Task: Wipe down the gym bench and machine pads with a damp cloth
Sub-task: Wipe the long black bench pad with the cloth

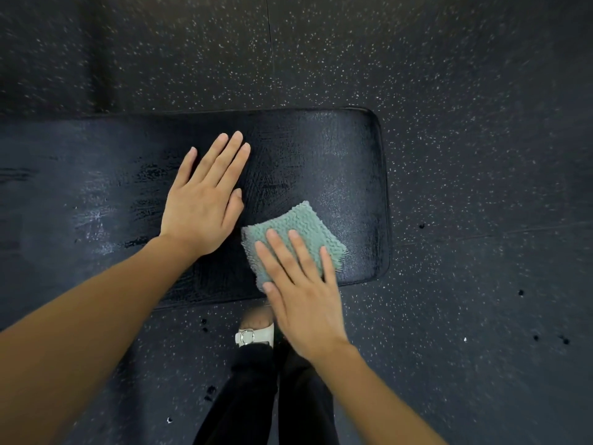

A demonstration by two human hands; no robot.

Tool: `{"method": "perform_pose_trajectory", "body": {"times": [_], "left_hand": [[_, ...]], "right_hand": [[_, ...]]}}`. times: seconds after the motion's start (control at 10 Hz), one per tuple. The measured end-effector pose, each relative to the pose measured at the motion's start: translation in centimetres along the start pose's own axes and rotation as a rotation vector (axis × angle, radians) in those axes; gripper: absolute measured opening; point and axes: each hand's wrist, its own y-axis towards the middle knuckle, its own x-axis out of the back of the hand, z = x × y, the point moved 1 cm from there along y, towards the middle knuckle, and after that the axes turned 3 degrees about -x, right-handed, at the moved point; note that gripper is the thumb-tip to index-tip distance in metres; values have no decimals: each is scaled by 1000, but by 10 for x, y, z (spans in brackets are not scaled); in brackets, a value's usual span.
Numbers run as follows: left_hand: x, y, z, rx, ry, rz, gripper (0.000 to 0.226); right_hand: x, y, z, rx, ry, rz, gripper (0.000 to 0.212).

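Note:
A black padded gym bench point(337, 149) runs from the left edge to a rounded end at the right, its surface streaked with wet marks. A folded teal cloth point(303, 224) lies on the pad near the front right corner. My right hand point(301, 284) presses flat on the cloth with straight fingers, covering its near half. My left hand point(207, 195) rests flat on the bare pad just left of the cloth, fingers straight and together.
Black speckled rubber flooring point(481, 123) surrounds the bench on all sides. Below the bench's front edge I see my black trousers point(256, 396) and a white buckled shoe point(255, 335).

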Motion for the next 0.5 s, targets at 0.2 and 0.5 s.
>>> {"method": "perform_pose_trajectory", "body": {"times": [0.2,0.5], "left_hand": [[-1,-1,0,6,-8,12,60],[0,0,0,9,-12,22,60]], "right_hand": [[5,-23,-64,-143,12,-33,54],[0,-3,3,-472,179,-99,53]]}}
